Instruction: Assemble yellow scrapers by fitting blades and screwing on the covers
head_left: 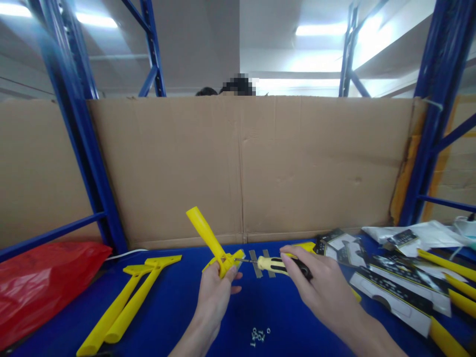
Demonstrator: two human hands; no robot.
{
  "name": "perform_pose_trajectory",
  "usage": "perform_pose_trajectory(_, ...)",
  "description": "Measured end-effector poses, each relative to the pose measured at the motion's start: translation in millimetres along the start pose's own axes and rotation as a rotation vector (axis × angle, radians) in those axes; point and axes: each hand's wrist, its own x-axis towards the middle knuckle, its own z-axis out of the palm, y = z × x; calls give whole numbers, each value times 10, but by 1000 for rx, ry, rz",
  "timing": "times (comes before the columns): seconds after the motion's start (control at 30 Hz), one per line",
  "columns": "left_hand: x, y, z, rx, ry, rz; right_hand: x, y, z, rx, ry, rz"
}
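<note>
In my left hand (219,285) I hold a yellow plastic piece with a tubular handle (204,230) that slants up to the left. My right hand (316,275) is wrapped round a screwdriver (270,264) with a cream and black handle. The screwdriver lies nearly level, its shaft pointing left and its tip at the head of the yellow piece. Whether the tip sits in a screw is too small to tell. Below and between my hands, several small metal screws and nuts (258,336) are scattered on the blue tabletop (226,334).
Yellow handled pieces (136,292) lie at the left beside a red plastic bag (55,287). Black and white printed cards (394,297) and more yellow handles (451,342) crowd the right. A cardboard panel (186,163) closes the back between blue posts; the top of a person's head shows above it.
</note>
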Motion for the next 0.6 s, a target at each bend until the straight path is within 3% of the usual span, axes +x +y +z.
perform_pose_trajectory(0.1,7,-6,-4,9,26,20,-19,-18,24,-30,-13,65)
perform_pose_trajectory(0.23,3,-14,-7,34,6,49,-19,-50,17,40,-33,33)
perform_pose_trajectory(0.37,-3,-28,-4,55,0,84,-5,-79,-12,21,-10,223)
perform_pose_trajectory(0.5,-16,-19,8,63,-7,118,-6,-82,-30,161,-39,91)
perform_pose_trajectory(0.6,-23,-9,24,71,-11,119,-7,-75,-10,71,37,157)
